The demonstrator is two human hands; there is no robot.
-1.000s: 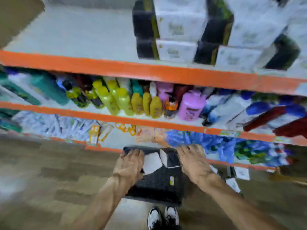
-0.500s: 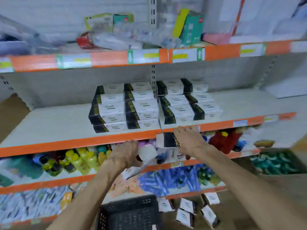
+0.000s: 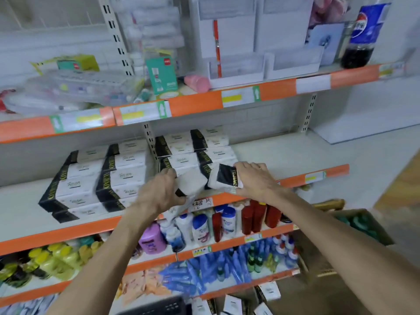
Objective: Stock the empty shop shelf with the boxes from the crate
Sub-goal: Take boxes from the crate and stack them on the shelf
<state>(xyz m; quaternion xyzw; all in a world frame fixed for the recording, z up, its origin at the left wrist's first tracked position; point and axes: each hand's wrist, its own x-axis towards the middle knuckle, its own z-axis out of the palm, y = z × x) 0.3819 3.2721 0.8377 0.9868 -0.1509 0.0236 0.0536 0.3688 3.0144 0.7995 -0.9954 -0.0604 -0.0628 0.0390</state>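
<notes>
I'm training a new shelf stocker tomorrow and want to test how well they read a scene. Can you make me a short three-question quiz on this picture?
1. True or false: the left hand grips one box and the right hand grips a second box.
2. Where does the cola bottle stand? A: on the upper shelf, far right. B: in the crate. C: among the shampoo bottles.
3. What colour is the band at one end of the stacked boxes?

Key: 1 true; 2 A; 3 black.
</notes>
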